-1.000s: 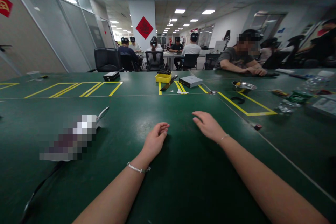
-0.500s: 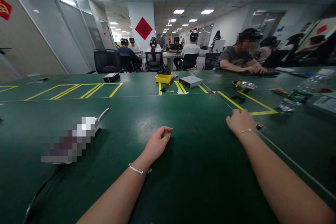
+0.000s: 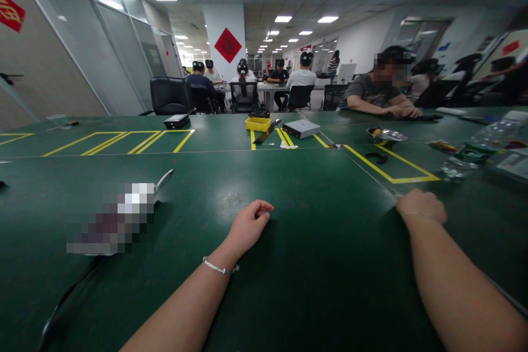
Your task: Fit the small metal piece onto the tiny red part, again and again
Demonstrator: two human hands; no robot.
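My left hand (image 3: 249, 226) rests on the green table (image 3: 313, 264), wearing a silvery bracelet. Its fingers are loosely bent, with a small gap to the thumb and nothing between them. Farther right, my right hand (image 3: 421, 208) is curled with the knuckles up, low over the table beside a pale seam line. The right fingertips are hidden, so what they may hold cannot be made out. A long pixelated object (image 3: 113, 223) lies left of my left hand, with a white cable at its far end and a black cord (image 3: 70, 291) at its near end.
Farther off are a yellow bin (image 3: 258, 124) holding dark items, a grey box (image 3: 301, 128), a black box (image 3: 176, 121) and a metal dish (image 3: 386, 135). A plastic bottle (image 3: 472, 151) lies at right. Yellow tape marks the table. A person (image 3: 381, 91) sits across at the far side.
My right hand has moved right and toward me, and now covers the spot where a small dark red item lay. My left hand has stayed nearly still.
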